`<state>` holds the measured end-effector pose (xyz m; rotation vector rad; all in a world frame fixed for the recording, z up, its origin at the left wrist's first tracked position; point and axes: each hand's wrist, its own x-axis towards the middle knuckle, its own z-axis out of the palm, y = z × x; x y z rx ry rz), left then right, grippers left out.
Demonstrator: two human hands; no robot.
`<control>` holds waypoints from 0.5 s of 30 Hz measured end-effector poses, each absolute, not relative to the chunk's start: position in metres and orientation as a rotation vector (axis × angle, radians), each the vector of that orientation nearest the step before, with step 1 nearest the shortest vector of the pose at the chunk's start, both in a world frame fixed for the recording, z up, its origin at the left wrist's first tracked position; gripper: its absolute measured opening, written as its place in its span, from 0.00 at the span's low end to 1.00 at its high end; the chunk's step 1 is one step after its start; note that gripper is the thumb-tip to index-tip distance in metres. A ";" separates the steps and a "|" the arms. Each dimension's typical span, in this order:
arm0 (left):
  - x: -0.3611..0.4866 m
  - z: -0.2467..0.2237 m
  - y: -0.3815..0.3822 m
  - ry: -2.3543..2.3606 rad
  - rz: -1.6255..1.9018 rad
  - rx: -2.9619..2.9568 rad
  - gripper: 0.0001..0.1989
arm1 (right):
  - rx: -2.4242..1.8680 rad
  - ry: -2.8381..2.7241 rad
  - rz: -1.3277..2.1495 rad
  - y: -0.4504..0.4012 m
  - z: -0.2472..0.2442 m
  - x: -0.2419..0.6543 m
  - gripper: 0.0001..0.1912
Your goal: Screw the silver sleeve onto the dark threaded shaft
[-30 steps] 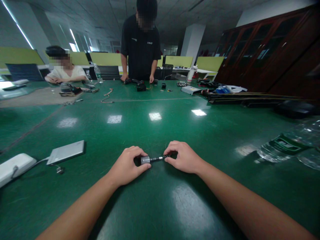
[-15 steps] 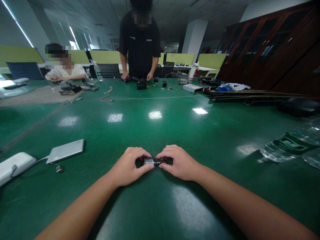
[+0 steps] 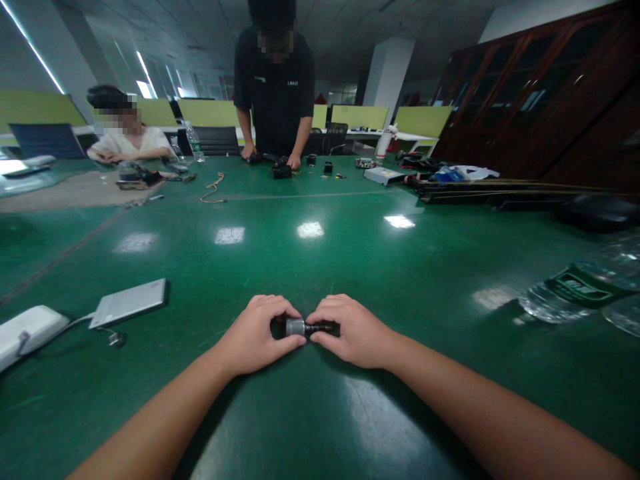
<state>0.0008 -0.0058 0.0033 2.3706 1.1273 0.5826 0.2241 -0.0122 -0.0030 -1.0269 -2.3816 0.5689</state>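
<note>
Low over the green table, between my two hands, lies a small metal part: a silver cylinder [image 3: 295,326] with a thin dark ribbed shaft [image 3: 320,327] pointing right. The thumb and index finger of my left hand [image 3: 257,333] are closed around the cylinder. My right hand [image 3: 353,331] pinches the shaft close to where it meets the cylinder, and the shaft's far end reaches under my palm. Both hands rest near the tabletop with fingertips nearly meeting. The exact kind of part is too small to tell.
To the left are a white power strip [image 3: 31,333] and a flat grey box [image 3: 130,303] on a cable. Clear plastic bottles [image 3: 565,293] lie right. Across the table [image 3: 310,267], a person in black [image 3: 275,93] stands over dark parts; another person [image 3: 130,140] sits at far left.
My right hand has slid slightly left along the shaft, closer to the cylinder. My left hand barely moved. The standing person's hand on the right side has shifted left toward a dark part.
</note>
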 end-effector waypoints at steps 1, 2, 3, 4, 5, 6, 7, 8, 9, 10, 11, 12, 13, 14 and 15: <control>0.001 0.004 -0.006 1.125 0.582 2.369 0.11 | -1.027 -2.378 0.569 -0.012 -0.003 0.224 0.09; 0.001 0.004 -0.006 1.124 0.580 2.367 0.10 | -1.023 -2.375 0.568 -0.012 -0.004 0.224 0.09; 0.001 0.004 -0.006 1.125 0.579 2.366 0.10 | -1.015 -2.374 0.568 -0.012 -0.004 0.224 0.09; 0.001 0.004 -0.007 1.125 0.578 2.364 0.10 | -1.005 -2.373 0.568 -0.012 -0.005 0.224 0.08; 0.001 0.004 -0.007 1.127 0.577 2.364 0.10 | -0.993 -2.372 0.569 -0.011 -0.005 0.224 0.08; 0.000 0.004 -0.007 1.128 0.575 2.363 0.11 | -0.981 -2.370 0.568 -0.011 -0.005 0.224 0.07; 0.000 0.004 -0.007 1.129 0.573 2.363 0.11 | -0.971 -2.369 0.567 -0.011 -0.006 0.224 0.07; 0.000 0.004 -0.007 1.130 0.573 2.363 0.11 | -0.964 -2.367 0.564 -0.010 -0.006 0.224 0.07; 0.000 0.004 -0.007 1.130 0.572 2.364 0.10 | -0.959 -2.365 0.559 -0.010 -0.006 0.225 0.07; 0.000 0.004 -0.007 1.129 0.573 2.365 0.10 | -0.954 -2.367 0.555 -0.010 -0.005 0.225 0.07; 0.000 0.004 -0.006 1.128 0.575 2.366 0.10 | -0.948 -2.368 0.551 -0.010 -0.005 0.225 0.07; 0.000 0.004 -0.006 1.127 0.576 2.367 0.10 | -0.943 -2.371 0.549 -0.010 -0.005 0.225 0.07; 0.000 0.004 -0.006 1.126 0.576 2.367 0.10 | -0.937 -2.374 0.547 -0.010 -0.005 0.226 0.07; 0.000 0.004 -0.006 1.126 0.576 2.368 0.11 | -0.933 -2.376 0.545 -0.010 -0.005 0.226 0.07; 0.001 0.004 -0.006 1.127 0.566 2.365 0.10 | -0.932 -2.378 0.543 -0.010 -0.005 0.226 0.07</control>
